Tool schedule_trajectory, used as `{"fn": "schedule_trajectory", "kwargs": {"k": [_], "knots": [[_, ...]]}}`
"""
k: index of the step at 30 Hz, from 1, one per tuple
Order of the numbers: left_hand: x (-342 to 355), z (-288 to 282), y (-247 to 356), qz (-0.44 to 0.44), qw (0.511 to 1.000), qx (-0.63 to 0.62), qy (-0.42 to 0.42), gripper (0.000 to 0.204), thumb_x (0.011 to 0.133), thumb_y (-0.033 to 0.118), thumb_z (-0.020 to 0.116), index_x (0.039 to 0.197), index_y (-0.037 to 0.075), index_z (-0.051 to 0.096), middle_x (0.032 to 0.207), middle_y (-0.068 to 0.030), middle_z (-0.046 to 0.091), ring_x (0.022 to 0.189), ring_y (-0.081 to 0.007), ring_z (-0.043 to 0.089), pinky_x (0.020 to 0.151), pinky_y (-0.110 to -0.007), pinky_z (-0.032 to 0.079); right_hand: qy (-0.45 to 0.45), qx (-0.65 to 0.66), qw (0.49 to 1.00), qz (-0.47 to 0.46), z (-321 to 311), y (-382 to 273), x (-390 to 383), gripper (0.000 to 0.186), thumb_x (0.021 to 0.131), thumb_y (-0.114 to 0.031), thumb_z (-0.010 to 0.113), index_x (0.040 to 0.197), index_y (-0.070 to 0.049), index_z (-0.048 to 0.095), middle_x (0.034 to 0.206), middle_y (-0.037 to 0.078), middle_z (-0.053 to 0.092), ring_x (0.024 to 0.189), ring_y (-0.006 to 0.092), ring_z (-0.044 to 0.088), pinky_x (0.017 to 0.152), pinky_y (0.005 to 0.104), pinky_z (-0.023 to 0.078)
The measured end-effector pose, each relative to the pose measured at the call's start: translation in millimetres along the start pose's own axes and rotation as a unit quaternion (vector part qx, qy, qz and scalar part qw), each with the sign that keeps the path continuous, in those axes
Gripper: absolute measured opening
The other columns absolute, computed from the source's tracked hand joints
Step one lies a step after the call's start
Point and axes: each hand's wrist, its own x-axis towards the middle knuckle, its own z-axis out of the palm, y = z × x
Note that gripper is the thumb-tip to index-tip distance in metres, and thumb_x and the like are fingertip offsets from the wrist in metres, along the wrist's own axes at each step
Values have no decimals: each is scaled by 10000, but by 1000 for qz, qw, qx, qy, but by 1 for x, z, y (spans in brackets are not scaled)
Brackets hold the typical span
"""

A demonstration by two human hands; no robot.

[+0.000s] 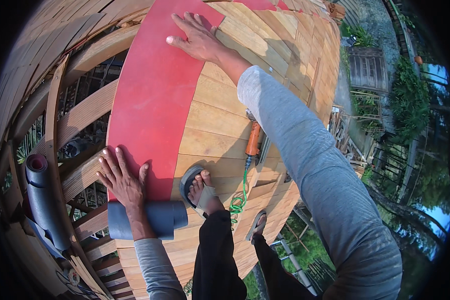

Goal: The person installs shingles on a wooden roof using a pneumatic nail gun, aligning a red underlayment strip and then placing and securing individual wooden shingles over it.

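- The boards (207,127) run beneath me from 12 o'clock down to 6.
- The red sheet (155,95) lies over them at 10 o'clock; I judge light, even pressure, palms well apart, best keeps it flat.
- The roll (167,219) sits at 7 o'clock, under my left wrist.
- My right hand (199,42), at 11, rests palm down on the sheet, fingers spread.
- My left hand (125,186), toward 8, spreads at its left edge, gripping nothing.
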Motion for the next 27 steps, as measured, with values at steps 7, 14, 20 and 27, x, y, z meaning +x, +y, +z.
{"fn": "schedule_trajectory", "kwargs": {"k": [7,14,20,27], "knots": [[-6,12,-14,38,994,77,65,869,986,791,300,1668,252,299,1747,-137,189,1613,-375,135,1262,-662,41,197,212,938,189,28,71,-228,453,994,-201,703,1382,-20,555,1254,175,626,1155,288,646,969,393,543],[2,1,-4,58,998,26,-16,714,1064,657,302,1668,276,295,1744,-154,177,1612,-394,119,1272,-652,34,88,181,857,474,134,103,-385,963,866,-310,810,1564,105,292,1402,309,536,1229,446,593,1103,494,450],[6,3,8,42,999,12,-31,729,1056,650,338,1673,266,275,1748,-152,160,1612,-393,115,1274,-653,40,165,7,899,404,134,118,-345,1005,854,-241,785,1613,53,196,1417,319,546,1218,458,606,1049,491,494],[-1,2,-1,29,999,-18,-17,714,1047,630,390,1672,305,271,1749,-130,174,1610,-378,136,1275,-651,47,231,472,789,318,27,58,-322,523,981,-136,598,1464,-17,437,1050,123,628,838,161,648,758,330,583]]}}
